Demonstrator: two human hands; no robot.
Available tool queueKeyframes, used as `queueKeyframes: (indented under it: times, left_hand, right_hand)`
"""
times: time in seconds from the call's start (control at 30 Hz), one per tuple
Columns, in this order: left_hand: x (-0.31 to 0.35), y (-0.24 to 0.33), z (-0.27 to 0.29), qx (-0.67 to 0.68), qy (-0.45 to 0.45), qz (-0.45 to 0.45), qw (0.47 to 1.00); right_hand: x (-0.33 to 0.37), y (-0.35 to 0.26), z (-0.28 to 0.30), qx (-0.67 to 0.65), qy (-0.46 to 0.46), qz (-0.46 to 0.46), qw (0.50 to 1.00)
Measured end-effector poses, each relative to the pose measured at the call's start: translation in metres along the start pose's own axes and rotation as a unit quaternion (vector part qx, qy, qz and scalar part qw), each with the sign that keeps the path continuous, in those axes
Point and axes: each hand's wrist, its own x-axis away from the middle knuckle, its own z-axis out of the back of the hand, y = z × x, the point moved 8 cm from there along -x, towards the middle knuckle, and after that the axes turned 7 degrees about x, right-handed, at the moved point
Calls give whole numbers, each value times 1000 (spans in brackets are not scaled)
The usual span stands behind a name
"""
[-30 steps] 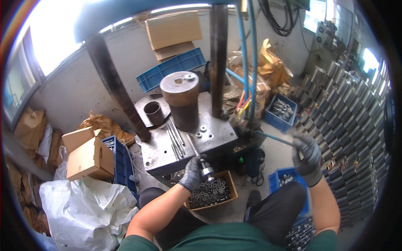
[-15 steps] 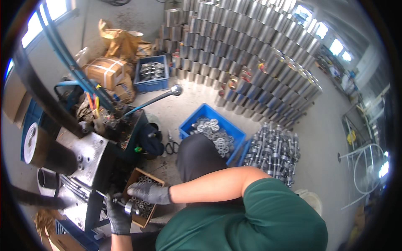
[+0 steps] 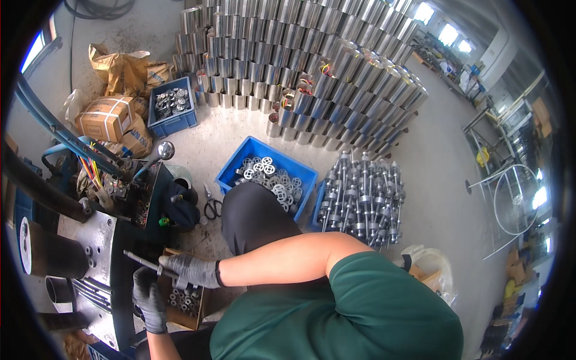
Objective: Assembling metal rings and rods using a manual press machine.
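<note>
In a grey glove, my right hand [image 3: 191,270] is closed around a metal shaft [image 3: 141,259] that carries a thicker collar. The shaft's thin end points left toward the press, and its other end passes under my fingers. My left hand [image 3: 150,303], also gloved, is just below the shaft with its fingers curled. What it holds, if anything, is hidden. Beneath the right hand stands an open cardboard box [image 3: 200,309] with several small metal rings [image 3: 182,302]. Beside the left hand is the machine's steel plate [image 3: 103,240], with several thin rods [image 3: 93,294] lying on it.
A blue crate [image 3: 240,150] of slotted metal discs stands ahead, beside a pile of shafts [image 3: 363,198]. Steel cylinders [image 3: 300,54] are stacked behind. A ball-ended lever [image 3: 163,151] juts from the left machine. Scissors [image 3: 212,207] lie on the floor near a smaller blue crate [image 3: 174,123].
My right hand has left the rings and now grips the shaft that my left hand held. The shaft has swung outward, and my view has shifted right.
</note>
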Motion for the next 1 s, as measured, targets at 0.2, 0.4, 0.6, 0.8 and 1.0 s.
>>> queueKeyframes:
  times: [0.2,0.4,0.6,0.8,1.0]
  left_hand:
    - [-13,23,-21,-62,-6,44,997]
    - [3,-4,-27,-159,-28,94,982]
    - [9,9,-44,-237,-87,138,958]
    - [18,3,-38,-263,-103,126,951]
    - [25,-17,-30,-269,-114,203,935]
  right_hand:
    - [89,-101,39,-15,-40,210,977]
    - [196,-114,182,-92,199,234,947]
    - [284,-29,403,30,565,130,814]
    - [341,-38,473,583,558,-212,551]
    - [301,-19,505,690,475,-144,527]
